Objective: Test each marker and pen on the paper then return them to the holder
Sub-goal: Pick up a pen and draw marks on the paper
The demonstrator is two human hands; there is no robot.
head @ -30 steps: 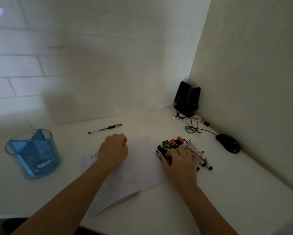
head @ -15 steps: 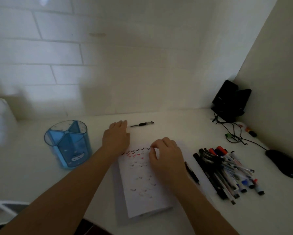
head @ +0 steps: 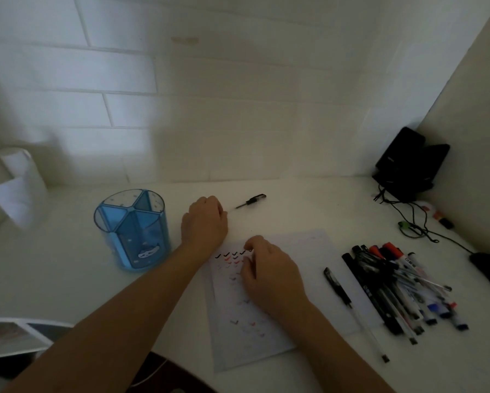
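The fingers of the left hand are curled down over the near end of a black pen. The hand hides that end, so I cannot tell if they pinch it yet. The fingers of the right hand are curled too, with their tips on the paper, and I see nothing in them. The paper has rows of small tick marks on it. A thin black pen lies just beside the paper, and a pile of markers and pens lies next to that. The blue holder stands on the tabletop, close to the left arm, and looks empty.

The pen is round, so a clumsy poke could roll it away toward the wall. The left arm could also bump the holder and tip it over. If the right hand lifts, the paper may slide while the pen is tested.

Half a second ago the left fingers were straight, just short of the pen. Now they are curled at its end. The right hand has hardly moved.
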